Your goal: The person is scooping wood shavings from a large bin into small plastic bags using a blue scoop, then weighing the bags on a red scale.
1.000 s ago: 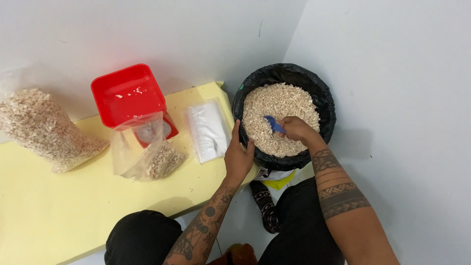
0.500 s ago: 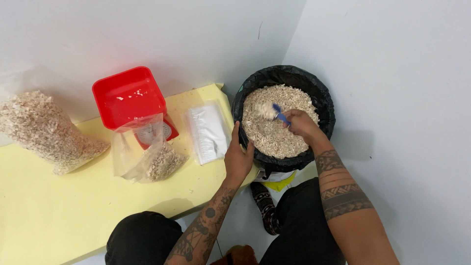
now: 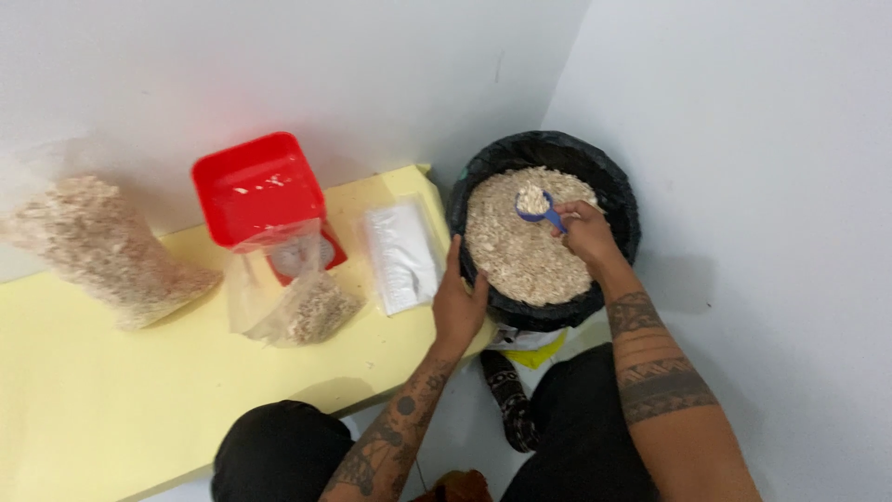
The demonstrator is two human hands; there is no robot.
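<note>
A round black tub [image 3: 621,200] lined with black plastic holds pale oat-like flakes [image 3: 516,251]. My right hand [image 3: 587,235] is over the flakes and grips a small blue scoop [image 3: 539,206], which is heaped with flakes and lifted just above the surface. My left hand [image 3: 457,302] rests on the tub's near left rim, fingers wrapped on its edge. On the yellow table [image 3: 111,400] to the left, a clear bag [image 3: 293,297] partly filled with flakes stands on a red scale-like base.
A red square container [image 3: 255,186] stands behind the clear bag. A large full bag of flakes [image 3: 102,246] lies at the table's far left. A flat stack of clear empty bags [image 3: 401,256] lies beside the tub. White walls meet close behind the tub.
My right hand has drawn the blue scoop up out of the flakes, now heaped, and shifted it toward the tub's far side. My left hand stays on the rim.
</note>
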